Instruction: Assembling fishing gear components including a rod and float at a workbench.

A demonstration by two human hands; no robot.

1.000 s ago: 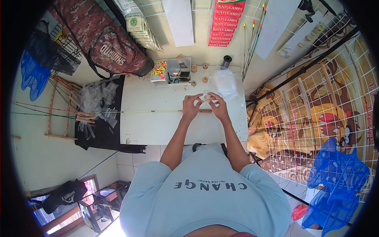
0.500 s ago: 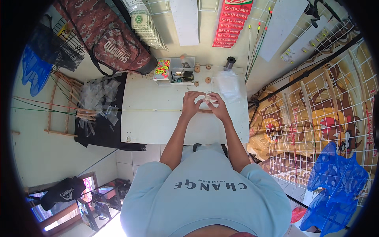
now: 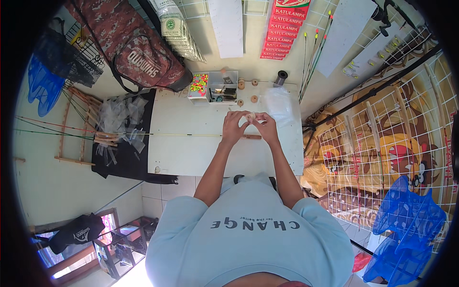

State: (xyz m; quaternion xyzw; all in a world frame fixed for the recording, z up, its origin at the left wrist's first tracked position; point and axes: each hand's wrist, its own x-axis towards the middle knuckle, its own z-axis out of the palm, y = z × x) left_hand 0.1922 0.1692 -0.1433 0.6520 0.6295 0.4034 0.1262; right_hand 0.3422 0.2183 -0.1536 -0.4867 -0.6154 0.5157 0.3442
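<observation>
Hands [image 3: 234,127] [image 3: 267,128] pinch small round spool [image 3: 250,116] together.

A white counter [image 3: 191,148] stands against a pale wall [image 3: 267,67], in even daylight. Left of the counter a black cloth [image 3: 119,158] hangs over a lower surface. Above the counter's left corner a camouflage bag [image 3: 129,43] leans on the wall, and a red printed sheet [image 3: 286,28] hangs higher up. Right of the counter a white wire grid [image 3: 382,143] covers an orange cartoon cloth. Below the counter lies a pale tiled floor [image 3: 158,201].
</observation>
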